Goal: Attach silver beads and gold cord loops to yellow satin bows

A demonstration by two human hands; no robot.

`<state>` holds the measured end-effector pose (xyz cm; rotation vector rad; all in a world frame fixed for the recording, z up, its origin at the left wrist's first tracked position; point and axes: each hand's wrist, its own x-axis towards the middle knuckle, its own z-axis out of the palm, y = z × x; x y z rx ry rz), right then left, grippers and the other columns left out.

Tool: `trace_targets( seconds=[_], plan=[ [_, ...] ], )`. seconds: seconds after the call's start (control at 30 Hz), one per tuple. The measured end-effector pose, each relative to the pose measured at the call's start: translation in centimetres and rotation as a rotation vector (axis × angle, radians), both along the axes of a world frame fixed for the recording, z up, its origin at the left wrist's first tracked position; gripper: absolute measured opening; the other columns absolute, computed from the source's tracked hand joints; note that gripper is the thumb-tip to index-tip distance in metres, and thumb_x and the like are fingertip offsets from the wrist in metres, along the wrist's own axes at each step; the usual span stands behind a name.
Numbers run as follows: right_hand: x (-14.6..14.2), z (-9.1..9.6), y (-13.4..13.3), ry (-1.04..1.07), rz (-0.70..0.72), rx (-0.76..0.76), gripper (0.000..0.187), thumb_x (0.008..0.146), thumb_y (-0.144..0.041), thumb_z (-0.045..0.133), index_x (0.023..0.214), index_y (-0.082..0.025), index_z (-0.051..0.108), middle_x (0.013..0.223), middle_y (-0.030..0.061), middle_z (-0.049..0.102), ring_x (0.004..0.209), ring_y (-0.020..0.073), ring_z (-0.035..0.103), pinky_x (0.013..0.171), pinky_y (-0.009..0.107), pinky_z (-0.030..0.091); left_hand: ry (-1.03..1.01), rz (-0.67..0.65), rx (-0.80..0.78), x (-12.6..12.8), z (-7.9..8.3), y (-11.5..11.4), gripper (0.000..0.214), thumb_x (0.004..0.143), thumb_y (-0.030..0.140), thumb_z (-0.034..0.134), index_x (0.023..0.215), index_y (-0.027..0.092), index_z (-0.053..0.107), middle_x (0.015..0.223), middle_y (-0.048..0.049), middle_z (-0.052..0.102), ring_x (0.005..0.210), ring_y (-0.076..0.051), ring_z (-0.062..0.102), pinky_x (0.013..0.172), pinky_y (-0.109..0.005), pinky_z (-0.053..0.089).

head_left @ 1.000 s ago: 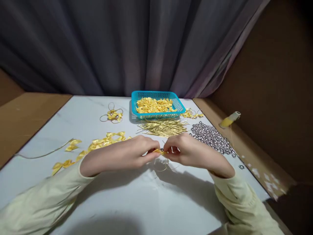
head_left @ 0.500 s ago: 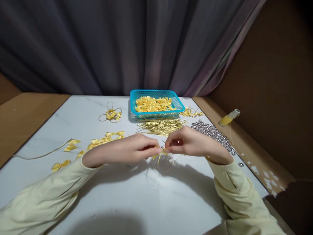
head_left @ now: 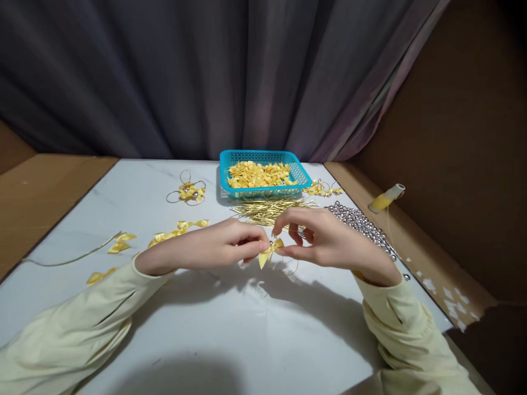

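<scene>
My left hand (head_left: 230,243) and my right hand (head_left: 321,238) meet above the middle of the white table (head_left: 255,329). Between their fingertips is a small yellow ribbon bow (head_left: 269,251) with a thin gold wire looped under it. Both hands pinch the bow, the left from its left side, the right from its right side with the other fingers curled. Pale yellow sleeves cover both forearms.
A blue basket (head_left: 263,160) of yellow bows stands at the back centre. In front of it lies a heap of gold wires (head_left: 267,210); silver beads (head_left: 362,222) spread to the right. Loose bows (head_left: 181,230) and a wired bow (head_left: 190,192) lie at left. A yellow spool (head_left: 386,198) rests on the brown ledge.
The hands lifted slightly and moved a little away from me. The bow now shows more plainly between the fingertips, and my right fingers have curled over it.
</scene>
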<state>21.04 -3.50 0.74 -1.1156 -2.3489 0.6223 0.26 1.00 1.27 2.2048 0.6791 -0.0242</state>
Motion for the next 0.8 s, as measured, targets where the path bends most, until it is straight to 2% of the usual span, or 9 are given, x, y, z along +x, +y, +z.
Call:
trace_targets(
  seconds=[0.1, 0.2, 0.4, 0.6, 0.8],
  plan=[
    [-0.15, 0.06, -0.64, -0.038, 0.032, 0.127, 0.016, 0.077, -0.016, 0.063, 0.091, -0.014, 0.055, 0.084, 0.0003, 0.058, 0.065, 0.0075, 0.048, 0.060, 0.021, 0.039, -0.018, 0.007, -0.014, 0.02, 0.14, 0.14, 0.029, 0.091, 0.032, 0.037, 0.069, 0.017, 0.049, 0.061, 0.0053, 0.045, 0.053, -0.007, 0.040, 0.049, -0.017, 0.032],
    [-0.10, -0.12, -0.87, -0.074, 0.024, 0.175, 0.012, 0.080, -0.016, 0.059, 0.090, -0.015, 0.053, 0.087, 0.0009, 0.057, 0.068, 0.0086, 0.049, 0.063, 0.023, 0.040, -0.039, 0.002, -0.019, -0.02, 0.31, 0.15, 0.028, 0.091, 0.031, 0.038, 0.068, 0.017, 0.048, 0.061, 0.0056, 0.043, 0.054, -0.006, 0.039, 0.050, -0.017, 0.032],
    [0.08, -0.47, -0.45, -0.035, 0.070, 0.151, 0.006, 0.084, -0.017, 0.054, 0.089, -0.016, 0.051, 0.089, 0.0030, 0.058, 0.073, 0.0103, 0.053, 0.066, 0.024, 0.043, -0.058, 0.000, -0.015, -0.14, 0.54, -0.08, 0.028, 0.090, 0.031, 0.039, 0.069, 0.016, 0.050, 0.061, 0.0054, 0.044, 0.054, -0.006, 0.039, 0.050, -0.017, 0.032],
    [-0.07, -0.59, -0.16, 0.026, 0.118, 0.122, 0.006, 0.083, -0.014, 0.053, 0.088, -0.017, 0.051, 0.090, 0.0049, 0.059, 0.075, 0.0118, 0.054, 0.062, 0.023, 0.045, -0.065, 0.004, -0.022, -0.11, 0.63, -0.10, 0.027, 0.089, 0.029, 0.040, 0.069, 0.016, 0.051, 0.061, 0.0050, 0.045, 0.053, -0.007, 0.039, 0.049, -0.018, 0.031],
    [-0.08, -0.49, -0.16, 0.026, 0.148, 0.142, 0.004, 0.086, -0.015, 0.049, 0.087, -0.016, 0.053, 0.089, 0.0058, 0.059, 0.077, 0.0125, 0.054, 0.063, 0.024, 0.046, -0.054, 0.003, -0.006, -0.07, 0.57, -0.11, 0.028, 0.090, 0.030, 0.038, 0.069, 0.016, 0.050, 0.061, 0.0051, 0.044, 0.054, -0.007, 0.040, 0.050, -0.018, 0.032]
  ],
)
